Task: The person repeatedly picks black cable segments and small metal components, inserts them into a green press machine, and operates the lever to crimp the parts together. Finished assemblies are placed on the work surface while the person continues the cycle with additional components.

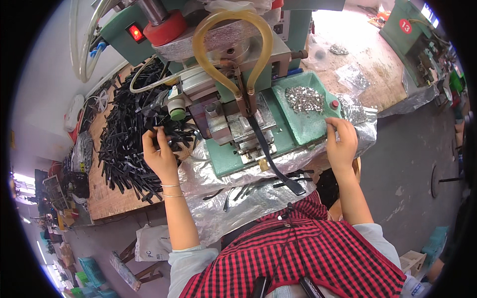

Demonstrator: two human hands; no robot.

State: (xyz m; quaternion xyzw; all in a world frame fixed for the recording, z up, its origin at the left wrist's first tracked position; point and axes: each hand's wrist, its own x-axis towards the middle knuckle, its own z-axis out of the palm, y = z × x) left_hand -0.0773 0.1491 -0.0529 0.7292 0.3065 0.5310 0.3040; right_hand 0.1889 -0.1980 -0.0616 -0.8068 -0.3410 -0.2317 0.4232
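At the upper right stands a second green machine (pixel 408 42) bearing a round red label (pixel 405 26). Toward the lower left, a white sack (pixel 153 243) shows beside a wooden frame (pixel 150 272), teal crates (pixel 92 270) farther out; on the grey floor (pixel 402 169) at lower right, a pale crate (pixel 411 261) sits near a turquoise bin (pixel 436 243)

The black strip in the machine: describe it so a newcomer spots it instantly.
Find the green machine with the looped yellow tube. Below the loop, a black strip curves toward the checked apron. Unlike the loose strips, its top sits in the machine.
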